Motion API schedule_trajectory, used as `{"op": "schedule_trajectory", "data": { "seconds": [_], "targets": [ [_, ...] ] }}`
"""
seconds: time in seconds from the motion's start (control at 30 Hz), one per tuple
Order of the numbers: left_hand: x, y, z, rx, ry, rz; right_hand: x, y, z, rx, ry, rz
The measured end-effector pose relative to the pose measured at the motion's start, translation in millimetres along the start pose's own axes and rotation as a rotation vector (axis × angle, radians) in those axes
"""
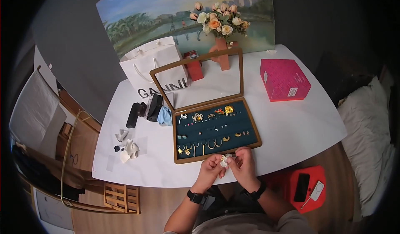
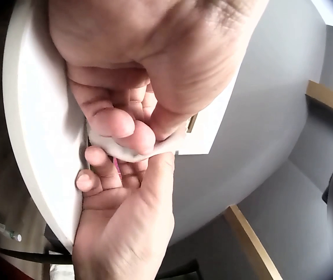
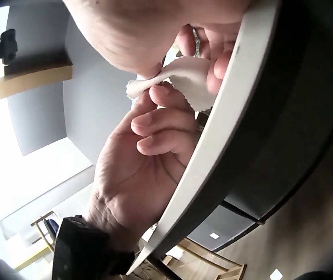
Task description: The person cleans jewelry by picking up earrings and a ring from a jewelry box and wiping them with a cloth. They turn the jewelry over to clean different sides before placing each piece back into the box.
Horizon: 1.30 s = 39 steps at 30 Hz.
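Observation:
Near the table's front edge, in the head view, a small white cloth [image 1: 225,161] is held between both hands. My left hand [image 1: 209,170] pinches its left side and my right hand [image 1: 244,167] grips the other side. In the left wrist view the cloth [image 2: 119,149] lies under the curled fingertips of the left hand [image 2: 149,64], against the right hand [image 2: 128,224]. The right wrist view shows the scallop-edged cloth [image 3: 191,74] pinched by the right hand [image 3: 137,35] and the left hand [image 3: 146,151]. Whether anything lies inside the cloth cannot be told.
An open glass-lidded jewelry case [image 1: 259,139] stands just beyond the hands. Behind are a white paper bag [image 1: 156,63], a flower vase [image 1: 223,55] and a pink box [image 1: 285,80]. Black boxes [image 1: 133,115], a blue cloth [image 1: 165,116] and crumpled white pieces [image 1: 130,150] lie left.

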<state>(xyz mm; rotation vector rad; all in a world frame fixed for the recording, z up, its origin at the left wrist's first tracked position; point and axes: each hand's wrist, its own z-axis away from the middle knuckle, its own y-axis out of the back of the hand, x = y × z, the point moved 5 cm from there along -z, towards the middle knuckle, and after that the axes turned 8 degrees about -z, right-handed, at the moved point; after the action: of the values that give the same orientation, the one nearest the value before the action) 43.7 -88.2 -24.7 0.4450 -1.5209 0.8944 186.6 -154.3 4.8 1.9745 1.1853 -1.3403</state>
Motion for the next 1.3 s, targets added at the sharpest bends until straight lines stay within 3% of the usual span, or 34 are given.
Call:
{"op": "schedule_trajectory", "data": {
  "seconds": [0.1,0.4,0.5,0.7,1.1,1.3],
  "targets": [
    [1,-2,-1,0.002,0.0,-0.029,3,-2,-1,-0.229,0.022,0.205],
    [12,4,-4,-0.238,0.212,-0.184,3,-1,-1,-0.273,-0.041,0.164],
    [13,2,-5,-0.243,0.235,-0.198,3,0,-2,-0.274,-0.044,0.153],
    [11,-3,-2,0.018,0.066,-0.027,10,-2,1,-0.34,-0.053,0.198],
    [2,0,4,-0.023,-0.03,-0.167,12,0,-2,-0.271,-0.093,0.157],
    [-3,-4,1,0.161,-0.084,-0.077,10,-4,0,-0.276,-0.069,0.131]
  ]
}}
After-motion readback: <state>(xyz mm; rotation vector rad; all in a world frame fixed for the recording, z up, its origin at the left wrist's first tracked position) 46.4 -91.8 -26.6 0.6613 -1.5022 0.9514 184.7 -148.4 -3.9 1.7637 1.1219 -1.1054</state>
